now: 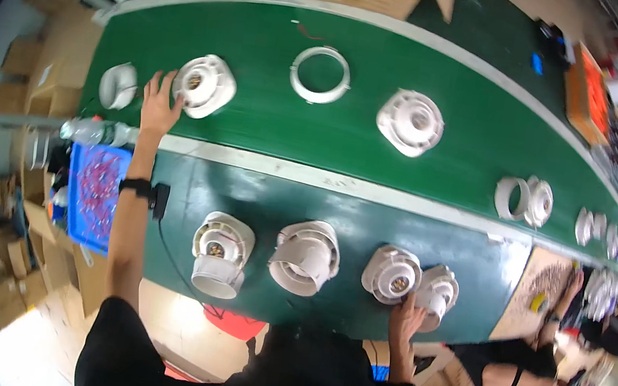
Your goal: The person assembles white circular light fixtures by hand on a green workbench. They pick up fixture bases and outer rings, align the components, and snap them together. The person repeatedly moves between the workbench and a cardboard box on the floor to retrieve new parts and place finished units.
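My left hand (161, 106) reaches over the green belt with its fingers spread. Its thumb side is at the left edge of a white plastic fan-like housing (209, 88), which has a round, dark-and-copper centre. My right hand (406, 318) is low on the dark green bench, its fingers closed at the lower rim of a white round housing (391, 274). Just right of those fingers stands another white housing with a collar (436, 297). Farther left on the bench are a housing with a ring in front (221, 253) and a wide tubular housing (305, 257).
The belt carries a white ring (320, 75), a white collar (118, 86) and several more housings (411, 123). A plastic bottle (96, 133) lies above a blue tray (86, 230) of small reddish parts. A cable hangs from my left wristband (144, 189). A co-worker (514, 379) is at the right.
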Available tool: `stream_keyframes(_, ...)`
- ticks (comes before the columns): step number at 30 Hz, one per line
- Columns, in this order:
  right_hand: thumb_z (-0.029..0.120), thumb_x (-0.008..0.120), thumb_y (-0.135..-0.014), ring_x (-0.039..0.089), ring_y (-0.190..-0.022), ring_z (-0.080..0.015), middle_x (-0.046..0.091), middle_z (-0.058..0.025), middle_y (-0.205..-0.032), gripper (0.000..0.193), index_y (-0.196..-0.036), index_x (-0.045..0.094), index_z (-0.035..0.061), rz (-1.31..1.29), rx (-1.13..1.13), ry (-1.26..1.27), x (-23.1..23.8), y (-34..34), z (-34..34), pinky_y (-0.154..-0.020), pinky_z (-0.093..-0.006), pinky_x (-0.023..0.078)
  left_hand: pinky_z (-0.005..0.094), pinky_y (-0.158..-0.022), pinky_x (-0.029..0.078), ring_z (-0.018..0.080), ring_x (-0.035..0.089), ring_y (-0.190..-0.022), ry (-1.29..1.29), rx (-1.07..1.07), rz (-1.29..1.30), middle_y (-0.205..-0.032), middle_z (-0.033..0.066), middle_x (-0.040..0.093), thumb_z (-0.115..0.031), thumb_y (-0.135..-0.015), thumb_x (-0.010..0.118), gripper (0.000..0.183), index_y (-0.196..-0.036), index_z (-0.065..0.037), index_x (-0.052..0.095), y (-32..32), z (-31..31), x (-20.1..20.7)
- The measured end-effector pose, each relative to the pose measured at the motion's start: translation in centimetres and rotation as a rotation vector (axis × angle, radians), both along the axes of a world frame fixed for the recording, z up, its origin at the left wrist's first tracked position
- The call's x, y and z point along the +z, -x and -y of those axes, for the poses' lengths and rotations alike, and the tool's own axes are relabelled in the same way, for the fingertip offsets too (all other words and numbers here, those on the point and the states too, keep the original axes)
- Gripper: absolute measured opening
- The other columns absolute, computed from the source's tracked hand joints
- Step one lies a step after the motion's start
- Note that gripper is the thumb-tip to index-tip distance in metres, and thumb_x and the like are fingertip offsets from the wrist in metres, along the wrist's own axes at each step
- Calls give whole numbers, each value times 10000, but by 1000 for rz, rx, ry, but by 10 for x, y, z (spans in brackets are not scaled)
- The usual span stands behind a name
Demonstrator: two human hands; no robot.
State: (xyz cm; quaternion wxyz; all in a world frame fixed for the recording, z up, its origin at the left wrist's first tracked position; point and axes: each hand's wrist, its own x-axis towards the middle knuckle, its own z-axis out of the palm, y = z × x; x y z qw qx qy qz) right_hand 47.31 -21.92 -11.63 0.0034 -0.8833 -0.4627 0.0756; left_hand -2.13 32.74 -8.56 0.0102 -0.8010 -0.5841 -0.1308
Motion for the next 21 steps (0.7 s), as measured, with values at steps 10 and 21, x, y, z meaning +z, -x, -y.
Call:
stream_keyframes(10,52,612,-741,525,-980,-454,572,-264,-1060,451,-1185,542,78,-219,-44,-8,28,0,-14,-855,-522,430,519,-1050,384,315,268,-1397,76,-35,-346,-1475,-12,354,-39,-744,649,409,-1106,-229,664,-54,6,-11)
stream_keyframes(21,25,620,-761,566,-974,-391,586,-181,-1055,308,-1067,595,34,-348,-188,-233,85,-9,-10,-818,-466,493,346,-797,518,228,666,-942,745,-429,307,-1032,102,693,-90,-880,585,212,-1076,-73,663,-166,167,59)
